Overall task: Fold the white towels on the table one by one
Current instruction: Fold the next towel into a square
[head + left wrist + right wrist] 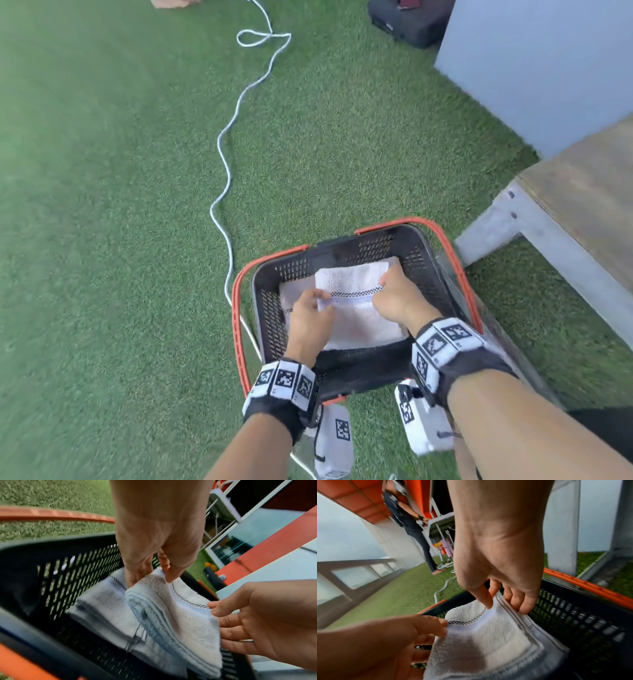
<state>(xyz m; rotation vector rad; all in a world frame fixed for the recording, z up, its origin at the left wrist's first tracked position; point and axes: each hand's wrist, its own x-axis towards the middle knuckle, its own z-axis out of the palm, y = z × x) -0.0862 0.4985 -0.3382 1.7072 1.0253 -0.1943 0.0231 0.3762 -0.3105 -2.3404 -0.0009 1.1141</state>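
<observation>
A folded white towel [359, 325] with a checked stripe is inside a black basket [342, 377] with orange handles, on top of another folded towel [291, 294]. My left hand [322, 303] pinches the top towel's left edge between thumb and fingers. Along the right edge, my right hand [383, 282] grips the stacked layers. In the left wrist view my left hand [154, 574] holds a corner of the towel [180, 615], which sits above the lower towel [102, 608]. The right wrist view shows my right hand [503, 605] pinching the layers of the towel [488, 642].
The basket stands on green turf. A white cable [226, 154] snakes across the turf to its left. A wooden-topped table [565, 219] with a grey frame stands at the right, a black case [407, 20] farther off. Another person [412, 527] stands in the distance.
</observation>
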